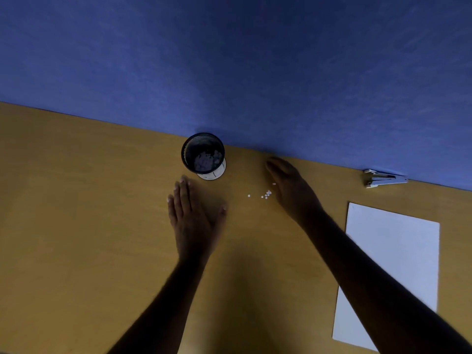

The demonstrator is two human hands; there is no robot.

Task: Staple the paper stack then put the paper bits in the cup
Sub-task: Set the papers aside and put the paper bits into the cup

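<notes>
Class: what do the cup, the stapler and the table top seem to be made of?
Cup: black wire mesh, probably metal, since its wall shows a fine see-through grid.
Stapler: shiny silver, likely metal.
Table: matte yellow-brown with faint grain, wood or laminate; the picture cannot settle which.

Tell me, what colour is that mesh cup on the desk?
Black: the mesh cup shows best in the head view, with pale paper bits inside.

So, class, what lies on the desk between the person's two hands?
In the head view, a few small white paper bits lie between the left hand and right hand, close beside the right one.
</notes>
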